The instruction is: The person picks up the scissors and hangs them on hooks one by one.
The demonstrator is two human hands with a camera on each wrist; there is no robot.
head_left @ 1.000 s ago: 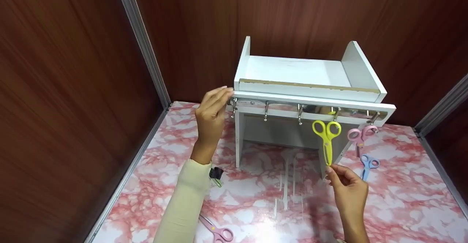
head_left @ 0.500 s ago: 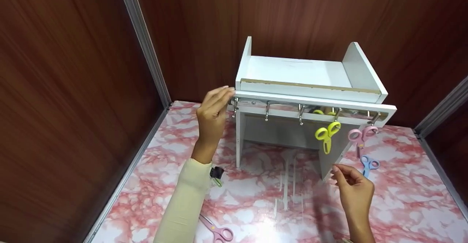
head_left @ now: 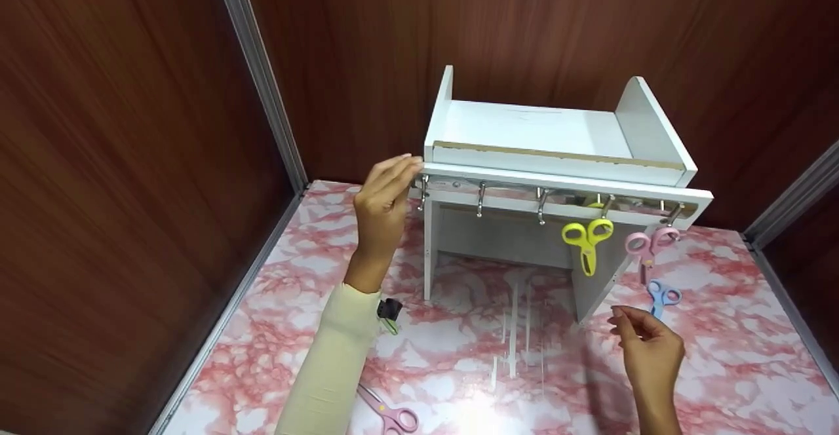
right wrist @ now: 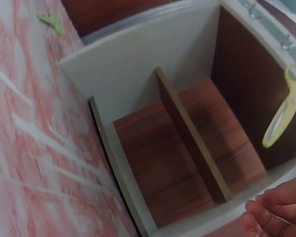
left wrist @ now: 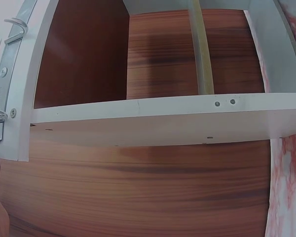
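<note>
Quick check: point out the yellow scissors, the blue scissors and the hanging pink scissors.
Yellow scissors [head_left: 588, 250]: head view, body just below the finger loops.
Blue scissors [head_left: 660, 298]: head view, where the loops meet.
Hanging pink scissors [head_left: 649, 255]: head view, body below the loops.

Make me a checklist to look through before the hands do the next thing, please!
1. Yellow scissors hang from a hook: ok, the fourth from the left.
2. Right hand has let go: ok, it holds nothing and is apart from them.
3. Left hand touches the hook rail: ok, at its left end.
4. Hooks to spare: ok, the three left hooks carry nothing.
5. All scissors hung: not ok, the blue scissors lie on the table.
6. Rail screwed on tightly: cannot tell.
</note>
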